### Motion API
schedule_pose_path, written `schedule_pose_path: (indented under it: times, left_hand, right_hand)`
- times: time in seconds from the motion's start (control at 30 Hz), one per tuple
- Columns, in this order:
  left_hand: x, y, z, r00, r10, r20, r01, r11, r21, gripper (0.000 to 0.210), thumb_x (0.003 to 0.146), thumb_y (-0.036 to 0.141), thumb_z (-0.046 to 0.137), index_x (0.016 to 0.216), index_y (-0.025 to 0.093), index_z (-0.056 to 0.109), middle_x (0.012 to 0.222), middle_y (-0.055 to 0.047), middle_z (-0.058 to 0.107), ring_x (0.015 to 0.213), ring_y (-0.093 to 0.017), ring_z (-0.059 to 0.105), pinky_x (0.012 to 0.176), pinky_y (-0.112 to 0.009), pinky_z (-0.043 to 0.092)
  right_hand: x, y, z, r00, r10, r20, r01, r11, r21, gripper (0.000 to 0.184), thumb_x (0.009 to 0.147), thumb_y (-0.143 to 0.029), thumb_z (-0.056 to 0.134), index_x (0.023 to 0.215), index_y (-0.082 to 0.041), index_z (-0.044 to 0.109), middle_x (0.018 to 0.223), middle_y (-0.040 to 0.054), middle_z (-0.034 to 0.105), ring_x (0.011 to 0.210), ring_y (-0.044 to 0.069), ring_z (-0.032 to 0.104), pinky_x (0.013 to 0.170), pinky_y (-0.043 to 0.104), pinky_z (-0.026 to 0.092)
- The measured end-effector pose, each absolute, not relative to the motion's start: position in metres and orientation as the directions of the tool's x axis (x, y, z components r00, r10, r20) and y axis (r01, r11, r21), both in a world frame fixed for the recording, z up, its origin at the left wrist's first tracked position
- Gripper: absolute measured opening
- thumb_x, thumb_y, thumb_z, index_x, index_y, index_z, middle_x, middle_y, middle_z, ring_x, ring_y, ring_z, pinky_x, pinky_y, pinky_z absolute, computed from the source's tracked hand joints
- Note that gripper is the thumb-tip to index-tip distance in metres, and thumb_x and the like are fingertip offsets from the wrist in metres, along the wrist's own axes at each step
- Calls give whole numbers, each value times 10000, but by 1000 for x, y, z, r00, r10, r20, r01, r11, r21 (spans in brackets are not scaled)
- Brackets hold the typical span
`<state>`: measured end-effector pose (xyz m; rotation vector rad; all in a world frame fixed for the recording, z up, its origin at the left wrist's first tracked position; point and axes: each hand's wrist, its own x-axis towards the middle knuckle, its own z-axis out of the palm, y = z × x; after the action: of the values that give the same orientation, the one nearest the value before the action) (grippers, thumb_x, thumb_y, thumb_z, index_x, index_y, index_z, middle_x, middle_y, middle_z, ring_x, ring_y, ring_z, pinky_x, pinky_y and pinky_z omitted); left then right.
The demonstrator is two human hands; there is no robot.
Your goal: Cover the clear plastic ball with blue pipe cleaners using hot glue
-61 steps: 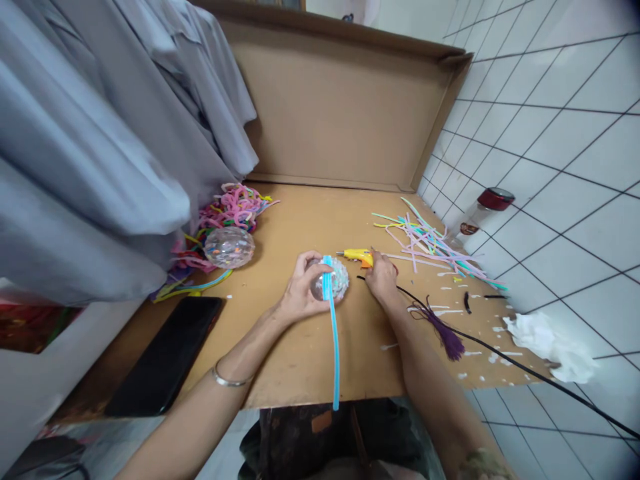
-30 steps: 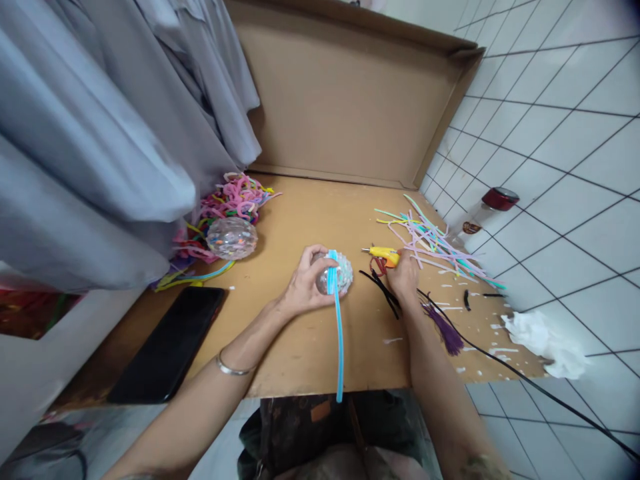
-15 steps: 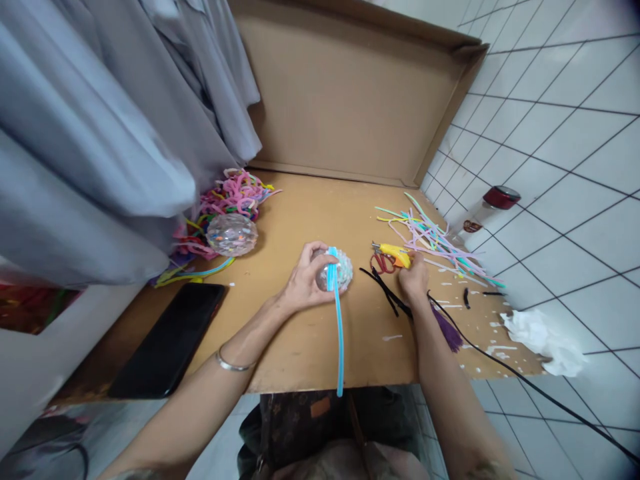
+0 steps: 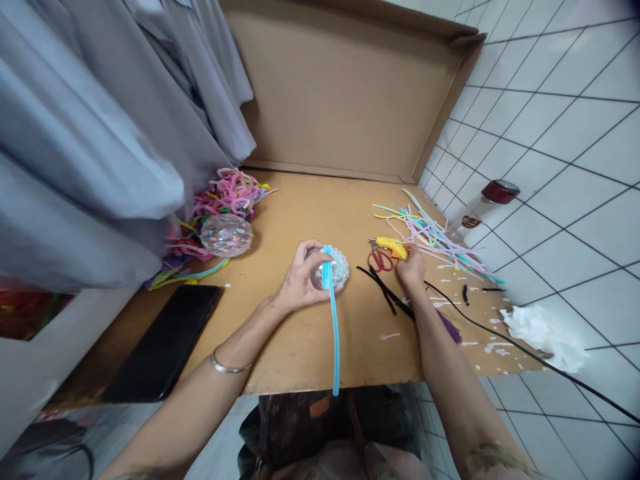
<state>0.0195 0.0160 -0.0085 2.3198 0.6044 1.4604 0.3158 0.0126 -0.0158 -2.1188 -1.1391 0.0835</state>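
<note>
My left hand (image 4: 301,280) is closed around a clear bumpy ball (image 4: 341,268), thumb pressing on blue pipe cleaners (image 4: 327,272) laid across its side. One long blue strand (image 4: 335,347) hangs from there down to the table's front edge. At the right, my right hand (image 4: 411,268) grips the handle of a yellow glue gun (image 4: 391,247), its nozzle pointing left. Just under the gun lie red-handled scissors (image 4: 381,261). Black pipe cleaners (image 4: 383,291) rest on the table left of my right wrist, and a purple tassel (image 4: 450,327) shows partly behind the forearm.
A second clear ball (image 4: 227,235) sits by a heap of coloured pipe cleaners (image 4: 235,193). A black phone (image 4: 163,343) lies front left. Pastel pipe cleaners (image 4: 435,237), a red-lidded bottle (image 4: 483,210), crumpled tissue (image 4: 545,333) and the gun's black cord (image 4: 520,375) are at right.
The whole view has shifted slightly. Both hands keep their holds on the ball and the glue gun; the gun's handle is gripped a little lower and it tilts slightly.
</note>
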Motion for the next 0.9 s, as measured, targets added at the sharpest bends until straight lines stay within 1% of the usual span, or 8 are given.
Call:
schedule_pose_path:
  times: [0.1,0.2,0.4,0.53,0.67,0.77,0.83,0.9]
  left_hand:
    - [19,16,-8,382,516,767,171,-855,490,551,651,348,831,1136,301,573,1202,-81,421,1145,-286,521,979,-529,523]
    - [19,16,-8,387,514,765,169,-855,490,539,663,343,823,1139,298,575,1202,-83,422,1158,-289,515,984,-526,519]
    - [18,16,-8,401,507,763,186,-861,474,562,662,356,830,1146,264,558,1209,-81,404,1165,-278,512,982,-518,519]
    - [18,15,-8,399,516,758,181,-855,486,553,674,347,821,1154,302,550,1208,-82,405,1164,-289,506,985,-547,514]
    - [19,15,-8,387,528,756,168,-846,506,551,662,344,826,1142,311,557,1207,-87,412,1168,-296,506,971,-536,526]
    - [20,15,-9,387,534,751,174,-843,510,550,658,343,826,1138,313,559,1201,-81,417,1167,-288,508,970,-527,526]
    - [21,16,-10,386,531,755,170,-845,507,551,655,348,827,1136,308,559,1208,-83,414,1172,-288,504,974,-527,521]
    - [21,17,-11,383,523,761,164,-849,502,555,650,350,830,1134,296,563,1215,-87,411,1178,-290,500,976,-520,520]
  right_hand:
    - [316,15,-18,590,757,280,714,-327,-619,452,684,-138,518,1121,-170,630,973,104,713,909,265,648,858,372,486]
    - [315,16,-19,565,763,312,737,-298,-606,421,704,-162,532,1111,-163,635,1023,125,720,942,273,655,875,381,484]
    - [311,19,-19,538,784,310,760,-292,-581,428,733,-177,547,1152,-148,628,1081,146,717,984,280,649,917,408,470]
    - [309,18,-19,511,796,326,791,-286,-540,431,745,-133,502,1155,-135,635,1070,147,709,992,267,627,926,398,456]
    - [304,11,-14,483,817,316,825,-303,-477,458,748,-115,469,1176,-116,630,1053,156,695,1000,274,601,929,402,445]
    - [296,2,-4,491,797,352,835,-315,-452,478,757,-122,450,1206,-102,614,1136,191,657,1092,312,565,965,456,420]
    - [285,-2,3,475,758,447,841,-242,-483,495,761,-133,439,1231,-126,595,1223,188,622,1180,322,525,1012,492,387]
    - [268,-2,9,401,770,497,812,-47,-582,494,764,-153,435,1236,-160,578,1250,156,625,1211,291,524,1045,483,381]
